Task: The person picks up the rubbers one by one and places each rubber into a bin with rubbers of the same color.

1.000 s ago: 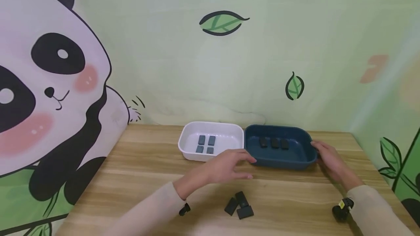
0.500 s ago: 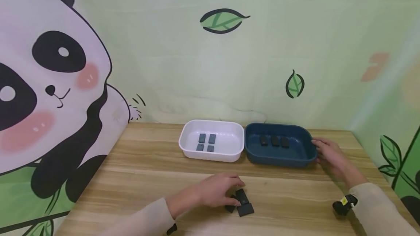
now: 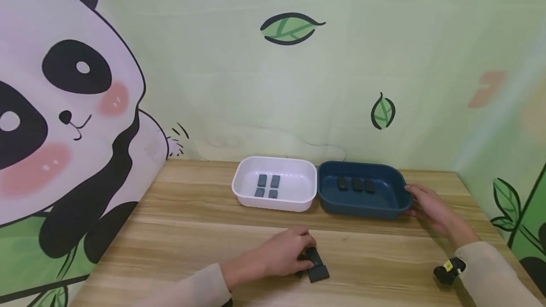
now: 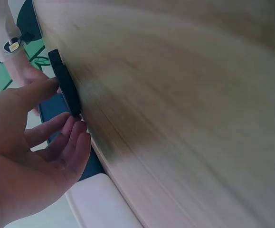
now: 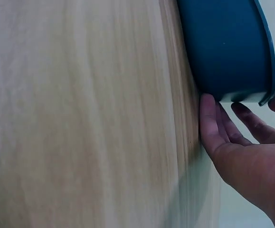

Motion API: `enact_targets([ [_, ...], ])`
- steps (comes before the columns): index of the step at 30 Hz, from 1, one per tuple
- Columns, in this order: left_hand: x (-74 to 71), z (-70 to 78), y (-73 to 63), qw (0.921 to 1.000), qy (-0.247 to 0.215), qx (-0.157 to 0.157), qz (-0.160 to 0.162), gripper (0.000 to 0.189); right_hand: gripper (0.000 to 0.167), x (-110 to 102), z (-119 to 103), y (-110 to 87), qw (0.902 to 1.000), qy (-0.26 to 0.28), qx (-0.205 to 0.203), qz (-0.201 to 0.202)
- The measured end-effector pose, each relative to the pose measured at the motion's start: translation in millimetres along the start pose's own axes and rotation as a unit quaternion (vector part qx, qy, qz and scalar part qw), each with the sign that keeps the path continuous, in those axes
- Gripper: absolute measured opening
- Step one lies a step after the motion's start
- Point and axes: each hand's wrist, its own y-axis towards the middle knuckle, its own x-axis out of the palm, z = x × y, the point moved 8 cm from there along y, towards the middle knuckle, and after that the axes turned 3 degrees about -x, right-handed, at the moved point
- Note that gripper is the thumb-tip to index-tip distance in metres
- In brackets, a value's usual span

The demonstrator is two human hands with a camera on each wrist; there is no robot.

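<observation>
My left hand (image 3: 283,252) is low over a small cluster of black rectangular blocks on the table. Its thumb and fingertips pinch a black block (image 4: 67,90) at opposite ends. Beside it lies another black block (image 3: 318,274), and the hand mostly covers the rest of the cluster. At the far right, my right hand (image 3: 431,207) touches the end of a dark blue tray (image 3: 362,210); in the right wrist view its extended fingertips meet the tray's outer wall, with the thumb by the rim. Three black blocks (image 3: 357,184) sit in a row inside this tray.
A white tray (image 3: 273,203) stands against the left end of the blue one, holding several grey-blue blocks (image 3: 275,181) in two rows. Behind the wooden table (image 3: 192,212) rises a green wall (image 3: 204,70) printed with a panda and leaves.
My left hand has come down and toward me from beside the blue tray to the black blocks, and its fingers have closed in. My right hand has stayed at the blue tray's end.
</observation>
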Motion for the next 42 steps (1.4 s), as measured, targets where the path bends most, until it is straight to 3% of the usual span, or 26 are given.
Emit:
enact_targets([
  [21, 4.3, -1.9, 8.1, 0.9987, -0.019, -0.017, -0.044, 0.043, 0.066, 2, 5, 3.5, 0.9998, -0.017, 0.004, -0.012],
  [27, -0.1, 2.3, 15.7, 0.9994, -0.016, 0.011, -0.03, 0.04, 0.068, 1, 4, 2.3, 0.9997, -0.022, 0.002, -0.008],
  [33, -24.7, 10.3, 31.1, 0.9983, -0.015, 0.053, 0.021, 0.041, 0.067, 2, 3, 2.1, 0.9998, -0.018, -0.001, -0.007],
  [42, -68.0, 10.2, 76.2, 0.9968, -0.019, 0.022, 0.075, 0.044, 0.068, 2, 4, 2.6, 0.9997, -0.024, 0.001, -0.005],
])
